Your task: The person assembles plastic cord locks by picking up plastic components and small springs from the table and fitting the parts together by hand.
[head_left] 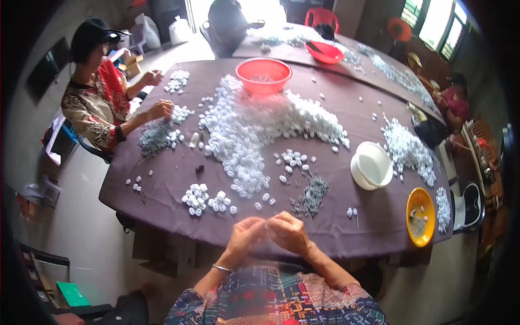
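Observation:
Close together at the table's near edge, my left hand (248, 236) and my right hand (288, 232) meet at the fingertips. Both are closed in a pinch, and whatever lies between the fingers is too small or hidden to make out. Just beyond them lies a pile of thin grey metal pieces (312, 196). A few small white plastic pieces with holes (293, 158) are scattered behind that pile. Left of my hands sits a cluster of finished-looking white pieces (197, 198). The large heap of white plastic pieces (238, 130) spreads across the table's middle.
A red basket (264, 85) stands at the heap's far end. To the right are a white bucket (359, 167) and a yellow bowl (429, 238). A person in a cap (89, 108) works at the left with another grey pile (154, 138). Other people sit farther back.

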`<state>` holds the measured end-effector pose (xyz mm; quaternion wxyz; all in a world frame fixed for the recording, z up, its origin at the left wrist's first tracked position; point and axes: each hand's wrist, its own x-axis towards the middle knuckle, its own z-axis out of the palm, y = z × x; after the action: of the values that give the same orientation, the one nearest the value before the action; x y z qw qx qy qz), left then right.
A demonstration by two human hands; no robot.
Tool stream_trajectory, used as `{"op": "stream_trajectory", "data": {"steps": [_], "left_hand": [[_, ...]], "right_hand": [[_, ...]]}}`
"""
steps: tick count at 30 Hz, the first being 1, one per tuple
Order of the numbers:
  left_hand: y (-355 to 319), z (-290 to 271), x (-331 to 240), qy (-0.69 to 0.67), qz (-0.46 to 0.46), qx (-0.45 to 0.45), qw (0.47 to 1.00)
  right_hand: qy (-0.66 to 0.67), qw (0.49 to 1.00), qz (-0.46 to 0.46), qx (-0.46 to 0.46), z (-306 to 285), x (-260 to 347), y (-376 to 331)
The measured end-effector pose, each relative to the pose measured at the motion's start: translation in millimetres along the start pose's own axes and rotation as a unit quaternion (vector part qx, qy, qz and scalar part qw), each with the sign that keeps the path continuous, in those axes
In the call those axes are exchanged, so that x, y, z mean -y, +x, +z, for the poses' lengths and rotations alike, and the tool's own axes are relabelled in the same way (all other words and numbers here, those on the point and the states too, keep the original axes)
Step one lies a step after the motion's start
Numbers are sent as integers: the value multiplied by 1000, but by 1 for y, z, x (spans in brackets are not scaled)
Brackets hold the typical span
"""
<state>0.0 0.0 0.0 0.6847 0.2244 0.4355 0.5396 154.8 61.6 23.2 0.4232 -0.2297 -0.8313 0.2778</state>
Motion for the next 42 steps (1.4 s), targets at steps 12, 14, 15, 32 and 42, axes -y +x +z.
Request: {"op": "stream_trajectory", "data": {"steps": [12,14,15,32,42], "left_hand": [[-47,-7,-2,-102,4,0,995],[-50,-5,-2,-119,15,-5,993],[-51,-4,0,-84,26,-15,996],[-65,4,11,72,96,-65,991],[-61,-15,-3,154,198,-120,961]], "right_hand": [[117,972,202,-12,26,49,-16],[134,967,218,-9,29,44,-23],[153,960,236,-5,31,42,-27],[356,855,366,-94,36,55,-41],[319,882,334,-97,31,44,-55]]}}
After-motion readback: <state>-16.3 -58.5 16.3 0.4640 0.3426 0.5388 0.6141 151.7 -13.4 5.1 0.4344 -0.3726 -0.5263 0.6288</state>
